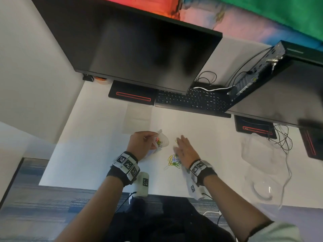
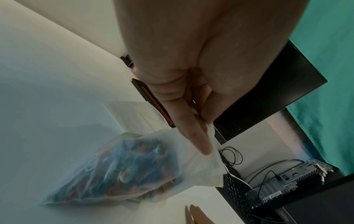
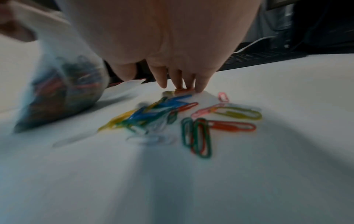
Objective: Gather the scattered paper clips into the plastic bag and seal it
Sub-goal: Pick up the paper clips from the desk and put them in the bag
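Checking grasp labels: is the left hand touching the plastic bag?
Touching. The left wrist view shows the left hand pinching the plastic bag by its top edge between thumb and finger, the clip-filled bottom hanging down to the table.

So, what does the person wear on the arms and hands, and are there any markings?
Both hands, left hand and right hand, are bare. Each wrist carries a black band with white tags printed in black-and-white square codes. A white camera block with a thin black cable hangs under the left wrist. A pale sleeve edge shows on the right arm.
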